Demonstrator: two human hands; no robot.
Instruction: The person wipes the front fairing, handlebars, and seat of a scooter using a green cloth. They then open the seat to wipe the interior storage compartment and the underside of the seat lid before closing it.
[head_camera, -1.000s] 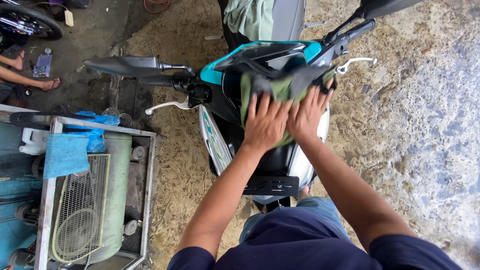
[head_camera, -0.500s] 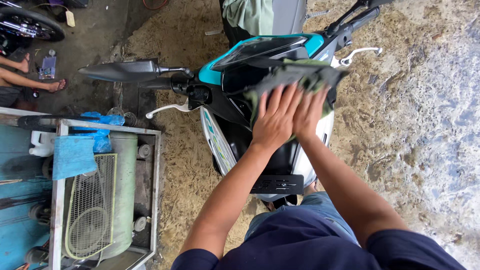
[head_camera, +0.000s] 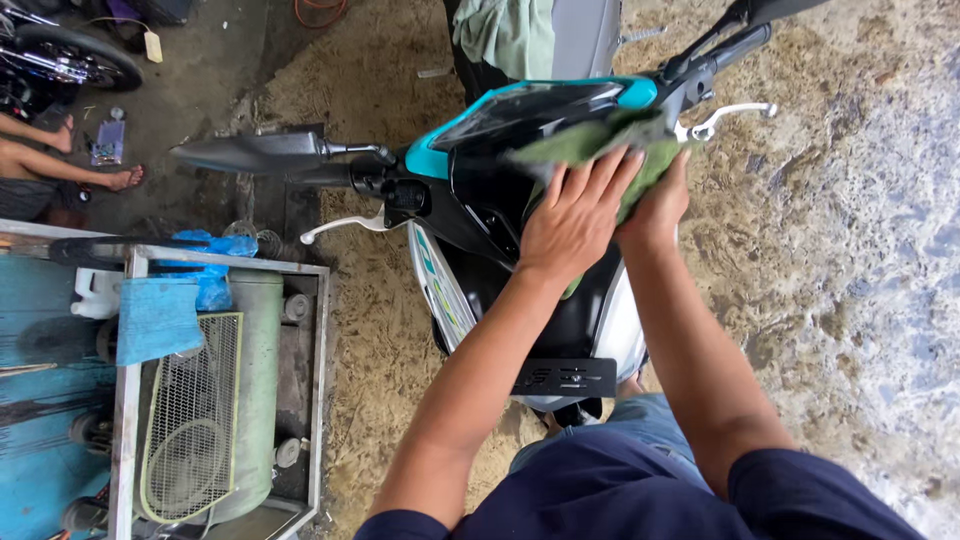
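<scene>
Green cloth — half hidden under fingers.

We see one view only, from a head-worn camera looking steeply down, close over our arms, the scooter toward twelve o'clock, the compressor cart at eight.

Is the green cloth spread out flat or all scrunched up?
Scrunched up. The green cloth shows folds and uneven edges, bunched under the left hand and right hand on the scooter's black-and-teal front panel.
</scene>
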